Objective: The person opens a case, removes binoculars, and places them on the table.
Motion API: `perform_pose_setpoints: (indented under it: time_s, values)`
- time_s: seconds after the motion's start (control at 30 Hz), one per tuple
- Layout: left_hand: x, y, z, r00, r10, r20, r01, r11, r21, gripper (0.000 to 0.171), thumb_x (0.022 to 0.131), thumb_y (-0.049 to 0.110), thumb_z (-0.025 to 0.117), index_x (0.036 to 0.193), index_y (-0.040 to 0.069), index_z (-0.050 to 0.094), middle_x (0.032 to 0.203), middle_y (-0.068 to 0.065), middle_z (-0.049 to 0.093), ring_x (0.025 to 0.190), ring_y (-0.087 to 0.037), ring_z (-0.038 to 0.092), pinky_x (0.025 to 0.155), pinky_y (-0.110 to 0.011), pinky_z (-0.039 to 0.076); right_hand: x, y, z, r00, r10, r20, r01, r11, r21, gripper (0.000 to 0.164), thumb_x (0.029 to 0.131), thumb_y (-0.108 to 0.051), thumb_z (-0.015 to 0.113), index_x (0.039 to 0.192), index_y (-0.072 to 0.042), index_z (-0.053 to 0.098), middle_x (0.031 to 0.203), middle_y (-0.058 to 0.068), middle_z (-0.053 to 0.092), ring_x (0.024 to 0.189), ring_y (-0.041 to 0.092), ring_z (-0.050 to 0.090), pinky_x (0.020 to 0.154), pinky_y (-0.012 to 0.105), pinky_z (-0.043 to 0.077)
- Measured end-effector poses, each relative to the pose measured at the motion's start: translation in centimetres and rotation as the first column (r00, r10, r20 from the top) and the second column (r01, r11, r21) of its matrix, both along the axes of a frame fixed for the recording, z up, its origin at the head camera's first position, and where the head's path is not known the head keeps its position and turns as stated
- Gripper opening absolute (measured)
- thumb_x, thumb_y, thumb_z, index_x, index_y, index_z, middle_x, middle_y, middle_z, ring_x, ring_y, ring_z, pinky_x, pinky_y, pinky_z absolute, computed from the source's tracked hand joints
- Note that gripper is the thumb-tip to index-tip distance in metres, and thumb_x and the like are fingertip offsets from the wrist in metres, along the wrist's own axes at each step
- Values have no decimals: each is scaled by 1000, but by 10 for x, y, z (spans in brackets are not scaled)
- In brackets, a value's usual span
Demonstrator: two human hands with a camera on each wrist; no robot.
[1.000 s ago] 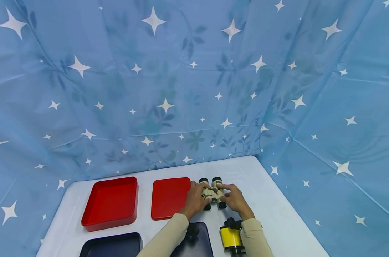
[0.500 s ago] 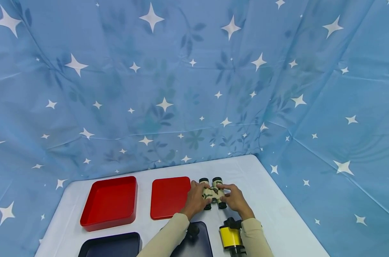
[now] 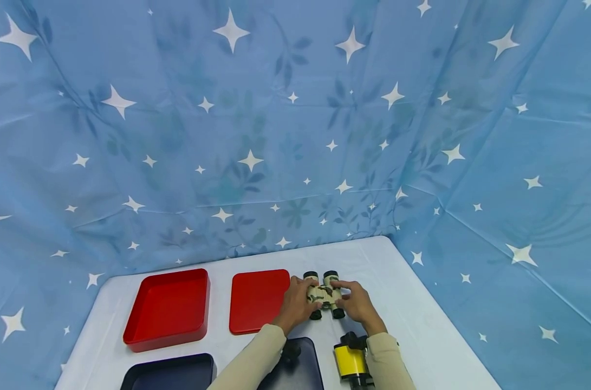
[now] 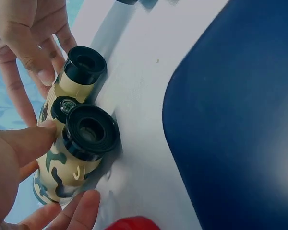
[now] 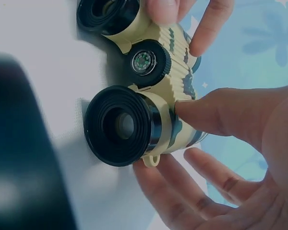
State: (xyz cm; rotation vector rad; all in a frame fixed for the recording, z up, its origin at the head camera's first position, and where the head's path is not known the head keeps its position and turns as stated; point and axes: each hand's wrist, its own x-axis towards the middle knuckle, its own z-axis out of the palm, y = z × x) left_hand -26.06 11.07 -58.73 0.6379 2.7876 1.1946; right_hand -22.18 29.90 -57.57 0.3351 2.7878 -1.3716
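Observation:
Camouflage binoculars (image 3: 324, 294) rest at the right side of the white table, eyepieces toward the person. My left hand (image 3: 294, 304) grips the left barrel, thumb over the top and fingers along the outer side. On the right barrel, my right hand (image 3: 357, 303) does the same. The right wrist view shows a small round compass (image 5: 143, 62) in the wheel between the black eyepieces (image 5: 98, 124). In the left wrist view, fingers of the left hand (image 4: 12, 153) reach low around its barrel, close to the tabletop.
A red tray (image 3: 168, 338) and a flat red panel (image 3: 257, 302) lie to the left. Nearer are a navy tray (image 3: 205, 356) and a navy panel (image 3: 305, 374) with a black object (image 3: 291, 351). A yellow-and-black item (image 3: 350, 359) sits beneath the right forearm. Blue curtains (image 3: 275, 135) hang behind.

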Motion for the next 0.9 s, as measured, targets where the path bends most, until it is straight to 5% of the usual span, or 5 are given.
perform_pose_setpoints:
  time_s: [0.27, 0.47, 0.7, 0.9]
  values:
    - [4, -7, 4, 998, 2, -59, -4, 999, -41, 50, 90, 28, 73, 137, 18, 58, 119, -8, 53, 95, -16, 54, 78, -32, 48, 2, -4, 1, 989, 16, -145, -4, 996, 85, 52, 83, 2, 74, 129, -19, 68, 131, 18, 56, 115, 44, 61, 84, 50, 57]
    - [8, -15, 10, 989, 6, -151, -22, 994, -105, 50, 93, 33, 68, 140, 18, 57, 131, -10, 55, 112, -24, 53, 87, -40, 50, 4, -11, 4, 971, 49, -235, -5, 983, 182, 51, 83, -5, 78, 131, -16, 66, 133, 17, 59, 125, 40, 54, 100, 57, 47]
    - [9, -30, 11, 947, -33, -321, -41, 974, -221, 54, 94, 37, 64, 142, 14, 55, 148, -18, 49, 133, -36, 44, 97, -53, 46, 7, -24, 6, 948, 110, -299, -28, 963, 267, 58, 84, -15, 80, 138, -16, 60, 145, 23, 51, 132, 48, 41, 102, 66, 38]
    - [14, -42, 13, 955, -75, -285, -11, 958, -288, 59, 96, 43, 59, 148, 16, 49, 159, -19, 33, 147, -43, 28, 113, -60, 33, 10, -39, 4, 922, 184, -340, -62, 938, 340, 63, 85, -23, 79, 143, -18, 55, 149, 25, 46, 135, 49, 38, 101, 72, 31]
